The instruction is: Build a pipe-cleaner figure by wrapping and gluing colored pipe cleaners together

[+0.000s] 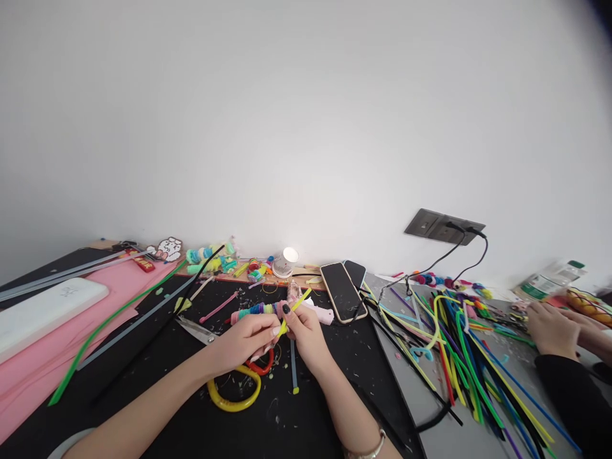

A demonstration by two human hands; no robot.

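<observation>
My left hand (248,338) and my right hand (303,331) meet over the black table (191,421). Both pinch a short yellow pipe cleaner (295,308) that slants up to the right from the fingertips. Just behind the fingers lies a stick wrapped in multicoloured fuzzy rings (255,311). Scissors with yellow and red handles (234,389) lie under my left wrist, their blades (196,329) pointing left. A light blue stick (293,370) lies below my right hand.
Two phones (342,290) lie behind my hands. A heap of coloured pipe cleaners (468,357) covers the grey mat at right, where another person's hands (554,328) work. Pink sheet (29,376), white case (43,312), long green and grey rods (115,319) lie left. Wall socket (442,226) with cables.
</observation>
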